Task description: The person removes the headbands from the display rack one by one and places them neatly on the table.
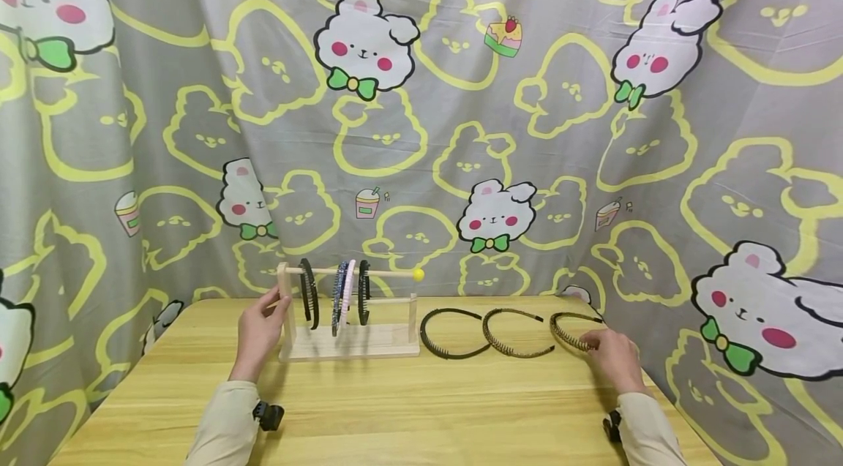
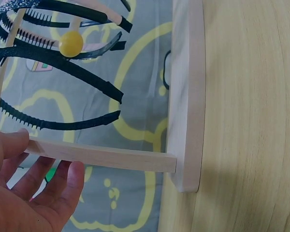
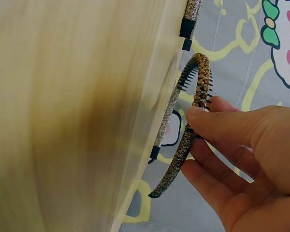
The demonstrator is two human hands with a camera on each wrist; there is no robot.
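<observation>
A wooden headband rack (image 1: 395, 338) stands at the left of the table. My left hand (image 1: 260, 331) pinches its left upright post (image 2: 101, 153) between thumb and fingers. Several headbands hang on the rack's upper rod, among them a black one (image 1: 309, 298), a glittery blue one (image 1: 339, 298) and a pink one (image 1: 349, 294). At the right, my right hand (image 1: 615, 360) pinches a gold-brown toothed headband (image 3: 202, 84) by one side, with its teeth facing inward. Its curved end (image 1: 558, 331) points left, and it is tilted up in the right wrist view.
Between the rack and my right hand lie a black headband (image 1: 428, 344) and a brown-gold toothed headband (image 1: 492, 338), slightly overlapping. A yellow ball (image 1: 418, 275) caps the rod's right end. Behind the wooden table (image 1: 421, 407) hangs a grey patterned curtain (image 1: 448, 115).
</observation>
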